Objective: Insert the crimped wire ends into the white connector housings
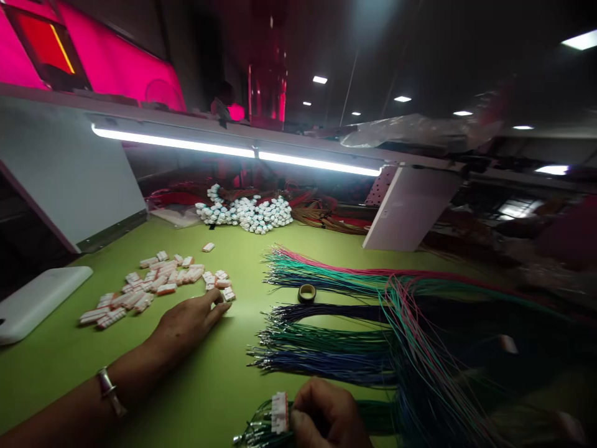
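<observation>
My left hand [186, 323], with a metal bracelet at the wrist, reaches over the green tabletop. Its thumb and index finger are slightly apart, their tips at a small white connector housing [228, 294] lying at the edge of a scattered group. Whether they grip it I cannot tell for sure. More white and orange connector housings [163, 270] lie loosely just beyond this hand. At the front, my right hand [329, 414] is closed on a white multi-slot connector housing [279, 412] with an orange edge. Beneath it lie green wires [261, 414] with metal terminals.
Blue wires [326, 366], green wires [326, 339] and pink-and-teal wires [317, 264] run off to the right. A tape roll [306, 294] sits between bundles. White connectors [261, 213] are heaped at the back, under a tube light [317, 163]. A white object [44, 302] lies left.
</observation>
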Tool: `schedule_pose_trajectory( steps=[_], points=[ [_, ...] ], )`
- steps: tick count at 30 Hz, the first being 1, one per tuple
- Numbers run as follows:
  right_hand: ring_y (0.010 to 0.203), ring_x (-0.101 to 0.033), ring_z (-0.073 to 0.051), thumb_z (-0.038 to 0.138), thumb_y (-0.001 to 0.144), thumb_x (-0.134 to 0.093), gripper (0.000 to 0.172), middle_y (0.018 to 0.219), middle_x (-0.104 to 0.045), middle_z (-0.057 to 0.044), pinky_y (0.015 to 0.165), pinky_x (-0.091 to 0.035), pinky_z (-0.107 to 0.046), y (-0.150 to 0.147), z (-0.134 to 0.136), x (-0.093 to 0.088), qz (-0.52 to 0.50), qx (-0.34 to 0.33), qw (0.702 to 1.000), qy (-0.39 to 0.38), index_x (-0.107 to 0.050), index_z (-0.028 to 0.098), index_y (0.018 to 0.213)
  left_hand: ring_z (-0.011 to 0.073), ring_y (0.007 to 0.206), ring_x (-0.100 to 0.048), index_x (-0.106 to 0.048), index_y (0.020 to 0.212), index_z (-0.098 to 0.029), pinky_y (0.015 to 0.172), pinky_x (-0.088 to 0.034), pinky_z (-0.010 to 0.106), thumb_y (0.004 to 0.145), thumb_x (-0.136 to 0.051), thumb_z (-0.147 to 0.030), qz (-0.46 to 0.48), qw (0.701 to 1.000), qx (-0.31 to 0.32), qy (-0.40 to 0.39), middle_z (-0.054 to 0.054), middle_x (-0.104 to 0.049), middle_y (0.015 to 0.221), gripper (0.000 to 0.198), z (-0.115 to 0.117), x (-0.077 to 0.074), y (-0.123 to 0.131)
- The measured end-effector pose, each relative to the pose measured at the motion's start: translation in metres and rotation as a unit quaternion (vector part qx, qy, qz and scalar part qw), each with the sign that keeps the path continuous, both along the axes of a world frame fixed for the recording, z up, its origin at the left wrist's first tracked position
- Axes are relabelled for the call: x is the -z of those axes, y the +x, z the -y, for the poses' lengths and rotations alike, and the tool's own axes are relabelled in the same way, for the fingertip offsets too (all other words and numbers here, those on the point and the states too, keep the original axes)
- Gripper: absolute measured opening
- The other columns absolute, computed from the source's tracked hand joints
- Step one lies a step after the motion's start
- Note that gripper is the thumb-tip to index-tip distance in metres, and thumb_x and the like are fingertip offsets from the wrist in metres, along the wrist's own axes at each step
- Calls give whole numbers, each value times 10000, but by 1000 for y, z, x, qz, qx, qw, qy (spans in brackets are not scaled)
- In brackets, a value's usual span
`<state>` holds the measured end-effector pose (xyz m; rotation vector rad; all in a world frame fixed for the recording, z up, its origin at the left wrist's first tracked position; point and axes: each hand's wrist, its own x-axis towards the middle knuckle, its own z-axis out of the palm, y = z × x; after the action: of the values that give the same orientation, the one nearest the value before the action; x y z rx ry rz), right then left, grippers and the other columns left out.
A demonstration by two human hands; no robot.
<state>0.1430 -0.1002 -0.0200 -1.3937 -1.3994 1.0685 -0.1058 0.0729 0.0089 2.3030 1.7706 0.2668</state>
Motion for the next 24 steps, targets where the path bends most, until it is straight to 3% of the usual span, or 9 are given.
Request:
schedule_pose_trajectory(
  steps=[4,7,8,10,12,14,16,20,24],
  points=[
    [538,-368,-92,346,785,-586,240,585,-420,36,493,-244,-224,2,1,-2,7,-8,1000,21,-515,170,638,402,884,-669,-597,1230,-219,629,-407,378,894,-369,-526,-34,999,-4,22,176,-737,990,510,-5,1,-6],
    [546,-381,-91,315,786,-589,212,595,-426,36,488,-251,-218,3,1,-2,17,1,1000,19,-535,166,644,388,862,-670,-594,1248,-228,635,-419,383,896,-387,-520,-18,996,-8,85,159,-736,978,502,10,-2,-2],
    [550,-386,-92,305,787,-590,208,595,-432,35,490,-255,-217,3,1,-2,22,2,1000,20,-538,166,642,355,854,-670,-614,1205,-251,646,-429,367,884,-429,-530,29,994,-8,101,121,-738,968,464,20,-3,2],
    [556,-396,-94,290,796,-587,202,590,-447,36,501,-268,-218,4,2,-4,28,-2,999,30,-540,166,645,247,734,-651,-644,1104,-265,649,-458,314,847,-534,-554,191,981,12,36,53,-733,913,403,48,-4,16],
    [570,-415,-98,285,821,-576,198,597,-470,35,524,-297,-218,6,4,-7,25,-11,998,52,-546,166,666,168,570,-575,-624,1153,-247,553,-456,273,825,-587,-553,332,934,42,-126,22,-704,817,450,81,-5,35],
    [585,-434,-103,291,858,-558,204,620,-494,30,548,-330,-217,10,7,-9,17,-15,997,74,-558,166,697,147,598,-575,-622,1161,-217,549,-468,253,804,-636,-535,431,857,63,-276,32,-691,876,479,110,-5,57],
    [598,-452,-108,293,884,-546,209,643,-516,23,563,-352,-218,12,9,-9,13,-22,996,84,-563,167,718,118,537,-543,-607,1176,-213,434,-402,215,785,-682,-503,488,788,20,-375,32,-678,876,492,128,-5,74],
    [616,-482,-116,291,906,-546,200,672,-554,18,577,-369,-219,14,10,-6,21,-35,996,79,-580,173,748,92,467,-500,-649,920,-174,434,-401,195,755,-745,-438,562,711,-4,-422,-23,-597,618,325,136,-2,87],
    [624,-492,-118,291,915,-549,196,683,-574,18,582,-377,-224,13,7,-8,46,-39,996,63,-591,177,761,103,534,-540,-594,865,-183,503,-445,204,778,-733,-429,592,677,-23,-436,-1,-636,651,297,134,0,83]
  ],
)
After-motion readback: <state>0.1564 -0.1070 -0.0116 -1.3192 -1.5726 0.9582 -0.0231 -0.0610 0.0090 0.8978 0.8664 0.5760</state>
